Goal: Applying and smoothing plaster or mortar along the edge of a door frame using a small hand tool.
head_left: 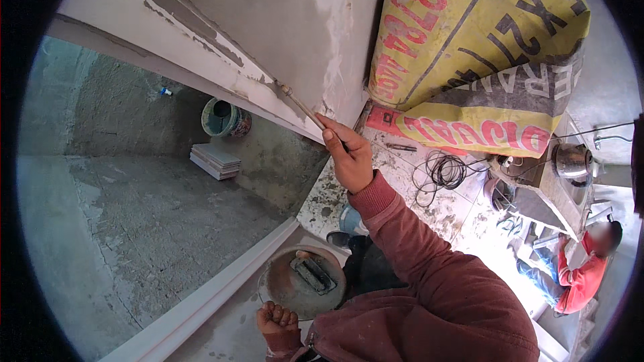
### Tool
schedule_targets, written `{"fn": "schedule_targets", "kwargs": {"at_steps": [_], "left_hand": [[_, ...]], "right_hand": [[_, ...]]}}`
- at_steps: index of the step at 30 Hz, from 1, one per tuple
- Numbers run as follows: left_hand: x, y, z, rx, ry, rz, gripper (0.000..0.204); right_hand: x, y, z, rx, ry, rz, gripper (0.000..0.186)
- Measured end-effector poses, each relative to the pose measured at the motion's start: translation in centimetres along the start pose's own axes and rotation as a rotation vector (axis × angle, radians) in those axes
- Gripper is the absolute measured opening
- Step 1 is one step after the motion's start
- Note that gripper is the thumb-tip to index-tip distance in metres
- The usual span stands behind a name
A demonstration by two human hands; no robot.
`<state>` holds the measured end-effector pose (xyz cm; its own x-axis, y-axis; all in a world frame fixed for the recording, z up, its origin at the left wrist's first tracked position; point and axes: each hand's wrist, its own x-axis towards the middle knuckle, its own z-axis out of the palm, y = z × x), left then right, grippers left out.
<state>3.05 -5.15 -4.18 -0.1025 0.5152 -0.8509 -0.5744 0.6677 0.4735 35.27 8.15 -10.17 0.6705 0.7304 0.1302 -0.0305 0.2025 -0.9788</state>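
My right hand (349,161) is closed round the handle of a thin brush-like tool (295,100). The tool's tip rests against the white edge strip (235,70) of the grey wall, at the end of a dark, rough groove. Low in the view, my left hand (277,318) is curled into a fist beside a round basin (272,281), with nothing sticking out of it. Inside that basin lies a plastering float (313,276) with a dark handle, smeared with mortar.
Left, beyond a pale ledge (201,295), a rough recess holds a bucket (226,118) and stacked tiles (215,161). A yellow printed tarp (469,47) hangs at right above a coiled black cable (446,171). Another person in red (580,275) sits at far right.
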Motion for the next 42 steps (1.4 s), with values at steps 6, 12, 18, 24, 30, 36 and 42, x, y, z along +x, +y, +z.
{"fn": "schedule_targets", "kwargs": {"at_steps": [6,12,18,24,30,36,42], "left_hand": [[0.1,0.0,-0.3,0.010,0.066,0.069,0.018],[0.7,0.5,-0.9,-0.003,-0.036,0.042,0.029],[0.5,0.5,0.0,0.041,0.022,0.055,0.028],[0.5,0.4,0.2,0.022,-0.013,0.029,0.030],[0.7,0.4,0.3,0.026,0.029,0.018,0.031],[0.4,0.3,0.8,0.041,0.034,0.041,0.030],[0.6,0.2,0.3,0.015,-0.033,0.027,0.031]], "right_hand": [[-0.2,-0.2,0.2,-0.025,-0.014,0.028,0.024],[-0.4,-0.1,0.1,-0.019,-0.017,0.065,0.025],[-0.4,0.3,-0.2,-0.036,-0.018,0.078,0.026],[-0.6,1.0,-0.2,0.010,0.009,0.039,0.025],[-1.0,2.1,-0.4,-0.021,0.010,0.070,0.025],[-1.1,2.2,-0.7,-0.046,0.012,0.066,0.025],[-1.1,2.3,-0.8,-0.061,0.004,0.105,0.027]]}}
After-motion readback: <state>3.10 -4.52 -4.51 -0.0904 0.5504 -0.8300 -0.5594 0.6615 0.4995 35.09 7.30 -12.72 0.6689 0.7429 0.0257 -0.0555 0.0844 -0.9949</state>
